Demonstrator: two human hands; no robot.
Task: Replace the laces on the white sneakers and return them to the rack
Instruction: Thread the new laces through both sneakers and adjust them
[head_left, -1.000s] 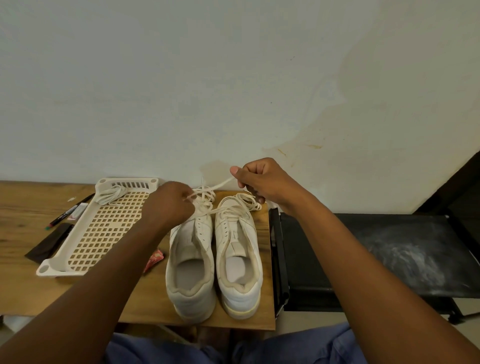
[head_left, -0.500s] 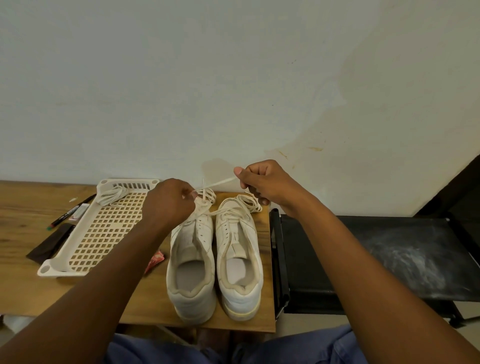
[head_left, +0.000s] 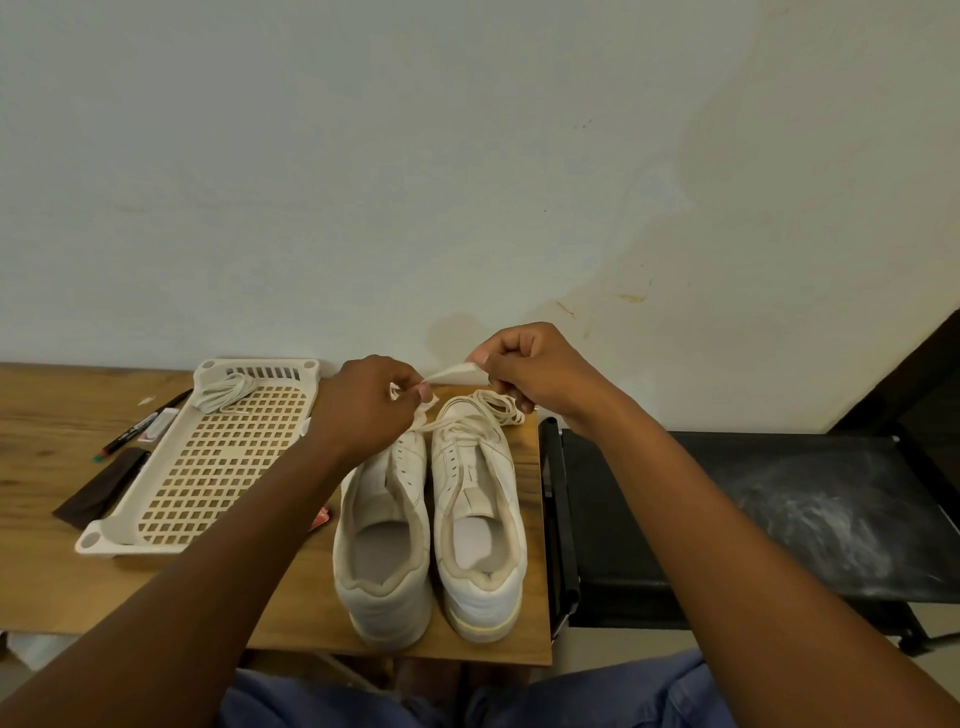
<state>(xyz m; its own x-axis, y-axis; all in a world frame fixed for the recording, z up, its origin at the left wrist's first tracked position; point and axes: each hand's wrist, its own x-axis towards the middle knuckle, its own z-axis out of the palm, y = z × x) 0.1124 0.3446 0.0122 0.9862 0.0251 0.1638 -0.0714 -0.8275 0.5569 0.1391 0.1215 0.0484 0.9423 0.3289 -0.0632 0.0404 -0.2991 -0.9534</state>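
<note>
While both hands pinch a flat white lace (head_left: 457, 373) taut above two white leather sneakers (head_left: 431, 519) at the wooden tabletop's (head_left: 47, 587) right edge, even tension should keep it untwisted through the eyelets.

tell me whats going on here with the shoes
A person is lacing a pair of white sneakers standing side by side on a wooden table. Both hands pinch one lace above the toes: the left hand near the left sneaker's eyelets, the right hand holding the lace up. Another lace lies in the rack alongside.
</note>
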